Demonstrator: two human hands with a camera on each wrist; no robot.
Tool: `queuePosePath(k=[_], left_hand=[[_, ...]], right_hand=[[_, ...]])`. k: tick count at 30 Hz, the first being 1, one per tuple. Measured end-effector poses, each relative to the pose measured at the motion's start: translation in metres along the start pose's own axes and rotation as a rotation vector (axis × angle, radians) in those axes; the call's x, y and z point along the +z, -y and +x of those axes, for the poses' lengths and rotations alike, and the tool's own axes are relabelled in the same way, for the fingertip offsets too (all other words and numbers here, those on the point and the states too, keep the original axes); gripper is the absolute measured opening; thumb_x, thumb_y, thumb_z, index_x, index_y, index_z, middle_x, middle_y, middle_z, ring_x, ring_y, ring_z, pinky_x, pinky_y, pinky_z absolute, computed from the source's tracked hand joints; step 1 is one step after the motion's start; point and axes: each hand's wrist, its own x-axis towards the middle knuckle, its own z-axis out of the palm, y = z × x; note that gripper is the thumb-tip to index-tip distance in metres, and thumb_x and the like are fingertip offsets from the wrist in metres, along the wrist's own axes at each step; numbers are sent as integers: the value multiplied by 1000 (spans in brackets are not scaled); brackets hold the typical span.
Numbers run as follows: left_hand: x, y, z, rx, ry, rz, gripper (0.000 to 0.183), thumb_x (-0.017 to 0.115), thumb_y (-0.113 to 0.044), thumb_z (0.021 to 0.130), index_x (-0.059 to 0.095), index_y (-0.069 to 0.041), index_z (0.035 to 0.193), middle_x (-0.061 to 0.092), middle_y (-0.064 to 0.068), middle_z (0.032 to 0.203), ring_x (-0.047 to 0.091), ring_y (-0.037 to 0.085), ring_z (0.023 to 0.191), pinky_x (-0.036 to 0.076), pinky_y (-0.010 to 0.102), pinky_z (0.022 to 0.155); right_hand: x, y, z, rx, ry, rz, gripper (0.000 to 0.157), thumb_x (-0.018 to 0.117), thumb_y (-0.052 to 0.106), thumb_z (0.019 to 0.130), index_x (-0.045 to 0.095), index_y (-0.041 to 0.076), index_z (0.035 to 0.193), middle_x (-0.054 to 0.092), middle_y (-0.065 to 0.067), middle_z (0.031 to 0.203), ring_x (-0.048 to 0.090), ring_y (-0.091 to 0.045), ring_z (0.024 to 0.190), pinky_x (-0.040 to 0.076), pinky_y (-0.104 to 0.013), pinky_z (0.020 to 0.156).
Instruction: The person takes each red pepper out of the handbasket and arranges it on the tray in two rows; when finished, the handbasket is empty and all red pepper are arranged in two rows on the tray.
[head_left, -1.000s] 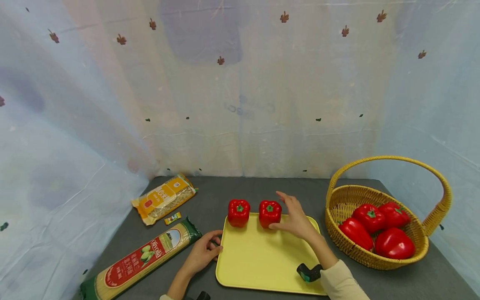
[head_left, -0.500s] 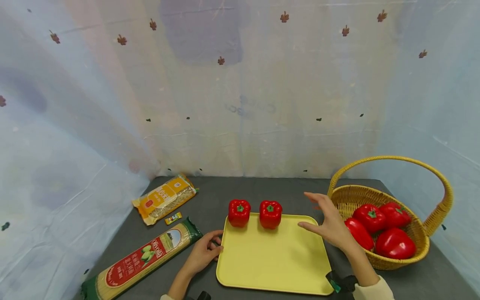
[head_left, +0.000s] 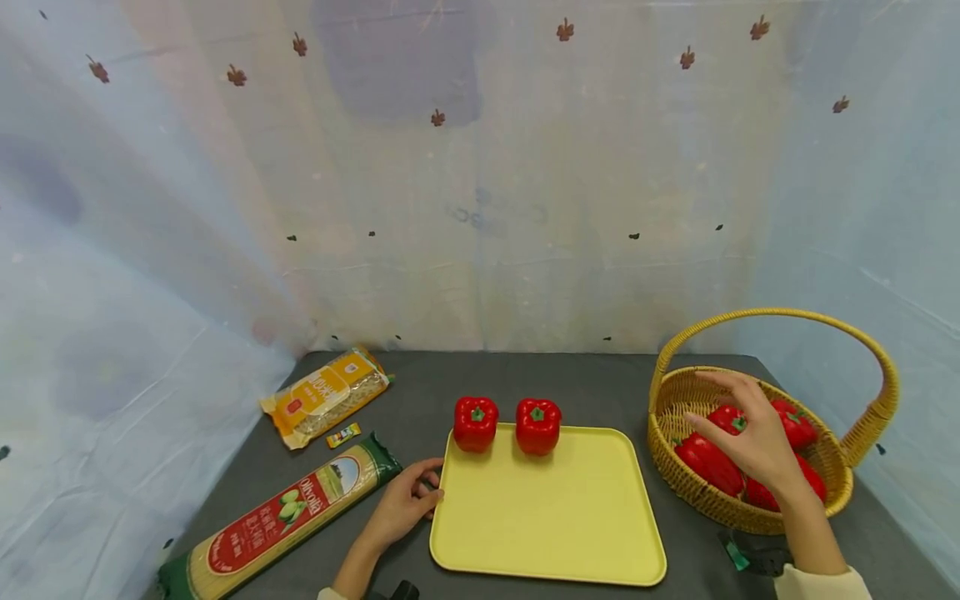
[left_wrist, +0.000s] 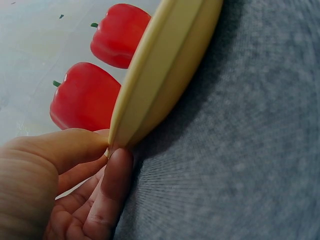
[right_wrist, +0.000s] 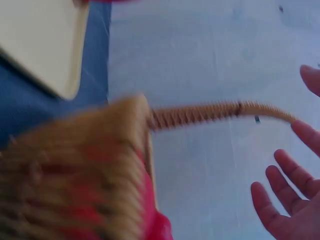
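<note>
My left hand (head_left: 401, 504) pinches the left edge of a yellow tray (head_left: 547, 517) lying on the table. In the left wrist view, thumb and fingers meet at the tray's rim (left_wrist: 165, 65). Two red bell peppers, a left one (head_left: 476, 425) and a right one (head_left: 537, 427), stand on the tray's far edge. Above a wicker basket (head_left: 675, 487) on the right hovers my right hand (head_left: 757, 437), fingers spread and holding nothing. Several red peppers (head_left: 708, 465) lie in the basket, partly hidden by that hand. The right wrist view shows the basket (right_wrist: 75, 175) blurred.
Left of the tray lies a long pack of spaghetti (head_left: 277, 521), close to my left hand. Behind it are a small yellow sachet (head_left: 343, 435) and an orange bag of grain (head_left: 330, 396). The basket's tall handle (head_left: 780, 313) arches over its opening. A pale curtain (head_left: 480, 208) hangs behind the table.
My right hand has moved right, from beside the right pepper on the tray to above the basket. It has left that pepper standing on the tray. The left hand keeps its place.
</note>
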Motion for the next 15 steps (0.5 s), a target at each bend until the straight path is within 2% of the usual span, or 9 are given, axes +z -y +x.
queuePosePath(k=[2, 5, 6, 7, 9, 12, 15], left_hand=[[-1, 0, 0, 1, -2, -4, 43, 60, 3, 87, 48, 9, 127, 54, 19, 94, 57, 15, 64, 53, 31, 54], [-1, 0, 0, 0, -2, -11, 43, 60, 2, 87, 48, 9, 127, 54, 19, 94, 58, 15, 64, 54, 31, 54], [-1, 0, 0, -1, -2, -13, 43, 60, 2, 87, 48, 9, 127, 54, 19, 94, 58, 15, 64, 54, 31, 54], [-1, 0, 0, -3, -2, -14, 43, 60, 2, 87, 48, 9, 128, 54, 19, 94, 58, 15, 64, 54, 31, 54], [-1, 1, 0, -2, 0, -15, 43, 60, 2, 87, 48, 9, 128, 54, 19, 94, 57, 15, 64, 53, 30, 54], [-1, 1, 0, -3, 5, -13, 43, 60, 1, 87, 47, 10, 128, 54, 18, 94, 57, 15, 64, 53, 31, 54], [-1, 1, 0, -3, 9, -9, 43, 60, 1, 88, 47, 10, 128, 54, 18, 94, 57, 15, 64, 53, 31, 54]], right_hand=[[-10, -3, 3, 46, 21, -14, 64, 77, 5, 73, 52, 11, 132, 45, -4, 125, 35, 4, 111, 31, -9, 81], [-22, -10, 8, 104, 72, -42, 63, 75, 15, 78, 47, 12, 135, 41, -12, 129, 35, -6, 112, 30, -8, 78], [-25, -13, 11, 116, 95, -37, 63, 74, 16, 80, 46, 10, 136, 40, -15, 130, 36, -12, 114, 32, -10, 82], [-28, -16, 13, 127, 114, -37, 63, 72, 17, 81, 44, 9, 137, 39, -18, 131, 36, -19, 114, 34, -14, 85], [-33, -23, 18, 147, 154, -42, 65, 71, 20, 83, 41, 6, 139, 37, -23, 133, 34, -33, 116, 37, -33, 93], [-38, -34, 23, 165, 200, -38, 67, 69, 21, 84, 37, 1, 139, 34, -28, 134, 31, -46, 117, 32, -62, 87], [-41, -44, 26, 186, 225, -47, 69, 69, 23, 84, 36, -2, 139, 32, -31, 134, 31, -49, 117, 32, -66, 83]])
